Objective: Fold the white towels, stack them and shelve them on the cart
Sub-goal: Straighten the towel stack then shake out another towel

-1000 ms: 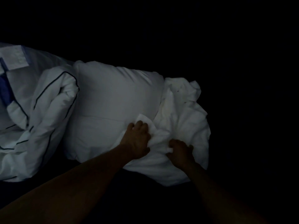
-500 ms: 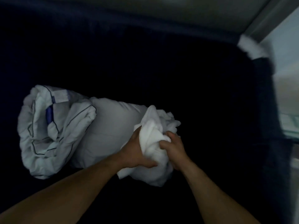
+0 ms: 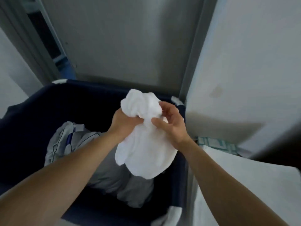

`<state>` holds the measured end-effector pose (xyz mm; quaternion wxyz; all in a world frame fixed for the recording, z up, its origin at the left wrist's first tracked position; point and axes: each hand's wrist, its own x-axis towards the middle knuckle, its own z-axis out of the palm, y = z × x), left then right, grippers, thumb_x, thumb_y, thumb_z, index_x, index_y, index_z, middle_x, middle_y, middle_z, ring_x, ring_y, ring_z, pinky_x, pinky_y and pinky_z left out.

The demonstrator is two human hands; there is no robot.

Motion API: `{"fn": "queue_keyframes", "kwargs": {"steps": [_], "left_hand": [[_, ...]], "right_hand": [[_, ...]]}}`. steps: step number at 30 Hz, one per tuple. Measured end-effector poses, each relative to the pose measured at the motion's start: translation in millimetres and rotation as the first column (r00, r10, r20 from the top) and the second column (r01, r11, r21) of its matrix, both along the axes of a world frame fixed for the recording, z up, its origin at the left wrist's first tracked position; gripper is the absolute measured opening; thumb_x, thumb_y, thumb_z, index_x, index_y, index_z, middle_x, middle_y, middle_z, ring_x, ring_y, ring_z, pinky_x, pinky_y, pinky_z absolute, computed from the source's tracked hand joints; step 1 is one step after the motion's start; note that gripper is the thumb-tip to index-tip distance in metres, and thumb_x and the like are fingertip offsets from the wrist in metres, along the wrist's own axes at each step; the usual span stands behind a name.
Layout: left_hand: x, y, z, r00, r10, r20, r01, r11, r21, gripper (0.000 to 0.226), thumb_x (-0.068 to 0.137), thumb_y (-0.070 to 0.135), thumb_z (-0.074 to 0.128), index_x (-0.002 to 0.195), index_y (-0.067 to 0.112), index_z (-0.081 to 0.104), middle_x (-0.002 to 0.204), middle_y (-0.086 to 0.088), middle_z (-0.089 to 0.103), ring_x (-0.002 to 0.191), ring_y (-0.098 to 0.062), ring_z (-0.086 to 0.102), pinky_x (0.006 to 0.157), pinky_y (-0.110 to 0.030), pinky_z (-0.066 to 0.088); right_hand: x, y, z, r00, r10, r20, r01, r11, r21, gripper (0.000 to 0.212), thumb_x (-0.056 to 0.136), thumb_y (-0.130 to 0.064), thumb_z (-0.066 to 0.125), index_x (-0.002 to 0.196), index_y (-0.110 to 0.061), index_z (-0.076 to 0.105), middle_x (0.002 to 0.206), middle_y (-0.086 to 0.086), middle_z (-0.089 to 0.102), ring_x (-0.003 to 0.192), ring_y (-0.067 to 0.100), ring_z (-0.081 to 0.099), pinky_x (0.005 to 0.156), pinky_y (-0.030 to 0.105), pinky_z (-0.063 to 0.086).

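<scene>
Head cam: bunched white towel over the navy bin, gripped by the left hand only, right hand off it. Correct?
Not quite. The head view shows both hands gripping it: the left hand and the right hand each hold the bunched white towel over the navy bin.

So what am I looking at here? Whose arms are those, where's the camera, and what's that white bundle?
No machine here: these are a person's two bare arms, filmed by one wide-angle camera worn on the head, looking down. The left hand and the right hand both grip a crumpled white towel, not yet folded, above a dark blue cloth bin. Inside the bin lie white bedding with blue piping and more pale linen. Behind it stands a grey panel.
</scene>
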<state>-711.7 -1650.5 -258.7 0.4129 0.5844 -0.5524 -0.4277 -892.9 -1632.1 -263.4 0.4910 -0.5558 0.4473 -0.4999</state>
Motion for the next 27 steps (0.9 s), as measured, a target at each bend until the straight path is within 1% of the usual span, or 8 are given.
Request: {"fn": "queue_keyframes", "kwargs": {"steps": [2, 5, 9, 13, 16, 19, 22, 27], "left_hand": [[-15.4, 20.3, 39.4, 0.997, 0.009, -0.075, -0.013, 0.998, -0.057, 0.025, 0.077, 0.034, 0.08, 0.098, 0.028, 0.068, 0.089, 0.006, 0.075, 0.082, -0.01, 0.072, 0.063, -0.026, 0.057], [-37.9, 46.9, 94.0, 0.977, -0.062, -0.205, 0.03, 0.987, -0.157, 0.013, 0.082, 0.015, 0.075, 0.093, 0.013, 0.068, 0.089, -0.001, 0.075, 0.086, -0.018, 0.073, 0.064, -0.028, 0.057], [-75.1, 68.6, 149.2, 0.903, -0.265, -0.339, 0.163, 0.94, -0.3, 0.021, 0.092, 0.008, 0.062, 0.113, 0.006, 0.061, 0.102, -0.012, 0.069, 0.097, -0.03, 0.069, 0.077, -0.043, 0.059], [-119.6, 87.0, 177.2, 0.794, -0.417, -0.441, 0.284, 0.897, -0.338, 0.015, 0.09, 0.015, 0.06, 0.105, 0.012, 0.061, 0.094, -0.007, 0.069, 0.092, -0.028, 0.068, 0.074, -0.042, 0.055], [-144.2, 97.6, 183.9, 0.723, -0.412, -0.554, 0.302, 0.91, -0.283, 0.037, 0.078, 0.022, 0.06, 0.113, 0.01, 0.063, 0.094, -0.007, 0.072, 0.09, -0.028, 0.071, 0.07, -0.039, 0.058], [-168.7, 100.9, 181.2, 0.669, -0.479, -0.568, 0.438, 0.872, -0.22, 0.047, 0.072, 0.025, 0.063, 0.116, 0.008, 0.062, 0.094, -0.009, 0.072, 0.087, -0.03, 0.071, 0.067, -0.037, 0.059], [-187.0, 96.5, 167.2, 0.686, -0.495, -0.534, 0.511, 0.85, -0.131, 0.057, 0.067, 0.025, 0.069, 0.12, 0.005, 0.063, 0.101, -0.013, 0.071, 0.093, -0.035, 0.069, 0.069, -0.04, 0.06], [-198.2, 91.9, 133.0, 0.722, -0.526, -0.449, 0.553, 0.829, -0.082, 0.065, 0.07, 0.028, 0.075, 0.131, 0.01, 0.06, 0.121, -0.019, 0.067, 0.109, -0.039, 0.066, 0.085, -0.053, 0.057]], "right_hand": [[-28.4, 18.5, 31.3, 0.987, -0.008, -0.162, -0.009, 0.994, -0.109, 0.092, 0.058, -0.051, 0.083, 0.139, -0.032, 0.044, 0.142, -0.01, 0.046, 0.13, 0.01, 0.046, 0.098, 0.024, 0.046], [-76.9, 43.0, 67.2, 0.887, -0.058, -0.459, -0.034, 0.981, -0.189, 0.122, 0.046, -0.071, 0.078, 0.15, -0.042, 0.022, 0.155, -0.018, 0.022, 0.144, 0.011, 0.023, 0.116, 0.036, 0.028], [-135.2, 78.3, 100.5, 0.961, -0.034, -0.274, 0.0, 0.993, -0.121, 0.131, 0.043, -0.074, 0.084, 0.153, -0.045, 0.018, 0.158, -0.013, 0.023, 0.144, 0.012, 0.03, 0.117, 0.048, 0.032], [-168.2, 116.2, 128.8, 0.872, -0.484, -0.073, 0.467, 0.868, -0.167, 0.12, 0.049, -0.075, 0.076, 0.151, -0.044, 0.023, 0.161, -0.013, 0.015, 0.145, 0.015, 0.028, 0.114, 0.043, 0.034], [-199.6, 137.8, 135.3, 0.874, -0.483, 0.046, 0.476, 0.872, 0.114, 0.129, 0.043, -0.076, 0.082, 0.151, -0.05, 0.016, 0.159, -0.006, 0.028, 0.132, 0.026, 0.049, 0.086, 0.05, 0.056], [-214.6, 164.0, 138.0, 0.92, -0.288, 0.266, 0.189, 0.92, 0.342, 0.092, 0.065, -0.047, 0.085, 0.143, -0.024, 0.044, 0.129, 0.013, 0.062, 0.101, 0.032, 0.068, 0.068, 0.043, 0.059], [-220.4, 188.3, 147.0, 0.924, -0.292, 0.248, 0.18, 0.902, 0.392, 0.022, 0.094, -0.012, 0.048, 0.105, -0.006, 0.065, 0.086, 0.012, 0.074, 0.071, 0.028, 0.072, 0.052, 0.039, 0.058], [-254.9, 214.1, 147.7, 0.909, -0.339, 0.242, 0.32, 0.94, 0.116, 0.026, 0.098, -0.016, 0.054, 0.12, -0.004, 0.064, 0.114, 0.016, 0.07, 0.102, 0.034, 0.069, 0.074, 0.045, 0.059]]}}
